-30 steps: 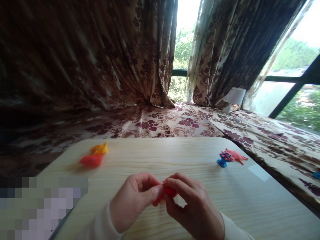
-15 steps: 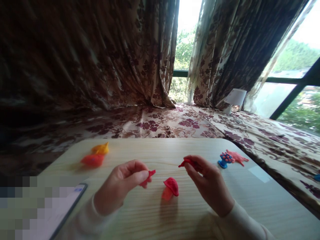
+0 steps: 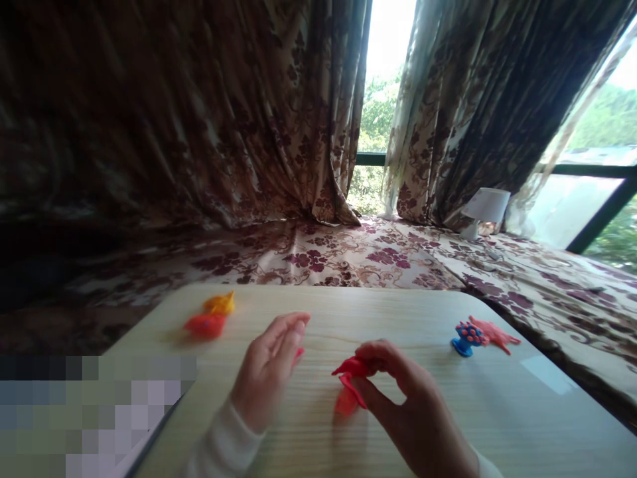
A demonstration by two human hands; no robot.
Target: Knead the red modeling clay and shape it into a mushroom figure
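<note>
My right hand (image 3: 403,392) pinches a small red modelling clay piece (image 3: 351,366) between thumb and fingers. That piece is right at the top of a clay mushroom (image 3: 347,402), and the fingertips reach the mushroom's red cap; its paler orange-red stem shows below. To the left, my left hand (image 3: 271,372) is raised over the table with its thumb against fairly straight fingers. A bit of red clay (image 3: 298,356) peeks out beside those fingers, mostly hidden by the hand.
On the wooden tabletop (image 3: 279,451), yellow (image 3: 219,303) and orange-red (image 3: 206,326) clay shapes lie at the back left. A blue mushroom-like clay figure (image 3: 466,337) with pink dots stands at the back right, by a flat pink clay shape (image 3: 494,333). A blurred-out device covers the lower left.
My right hand has moved down and toward me, bringing its red clay to the mushroom's cap. My left hand has turned more upright, its fingers straighter. The whole view has shifted slightly.
</note>
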